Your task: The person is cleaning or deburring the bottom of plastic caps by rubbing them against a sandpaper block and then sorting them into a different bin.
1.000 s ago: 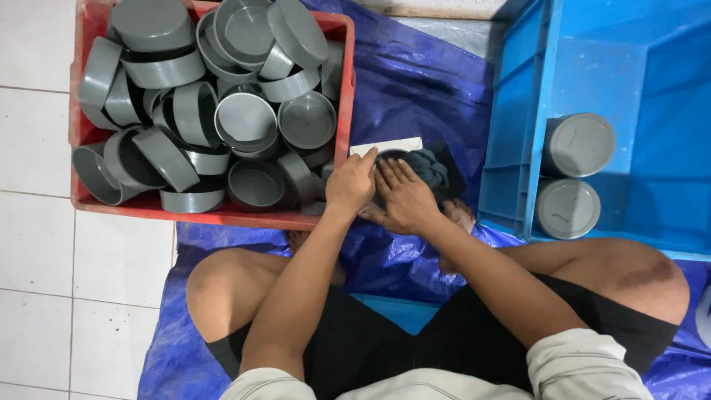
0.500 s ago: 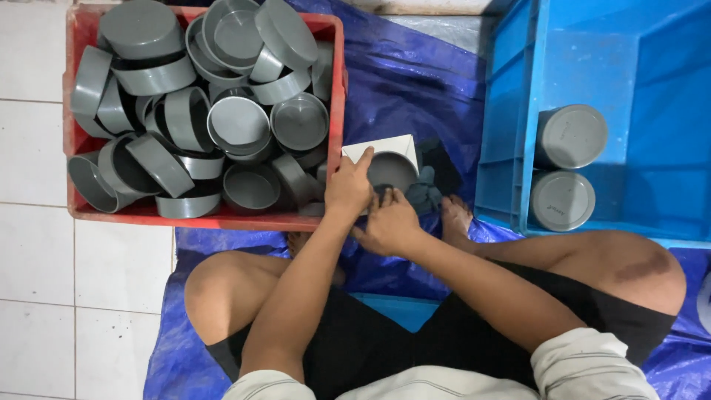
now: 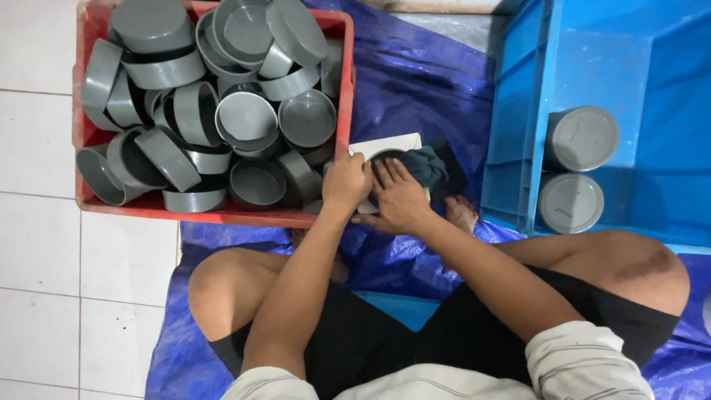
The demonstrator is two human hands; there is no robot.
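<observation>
I sit cross-legged on a blue tarp [image 3: 415, 81]. My left hand [image 3: 345, 182] and right hand [image 3: 398, 197] press together over a grey round cap [image 3: 386, 156] that rests on a white sheet [image 3: 391, 142] between two crates. The cap is mostly hidden under my fingers; only its dark upper rim shows. A dark teal cloth [image 3: 431, 167] lies bunched just right of my right hand's fingertips. My left hand grips the cap's left side, while my right hand lies flat across its top.
A red crate [image 3: 215, 216] at left holds several grey round caps [image 3: 244, 118], piled loosely. A blue crate [image 3: 518, 111] at right holds two grey caps [image 3: 570, 200], face down. White floor tiles [image 3: 44, 281] lie left of the tarp. My bare foot [image 3: 461, 213] rests beside the blue crate.
Half a second ago the cap's open face showed between my hands; my right hand has since moved over it and covers it. The cloth sits further right.
</observation>
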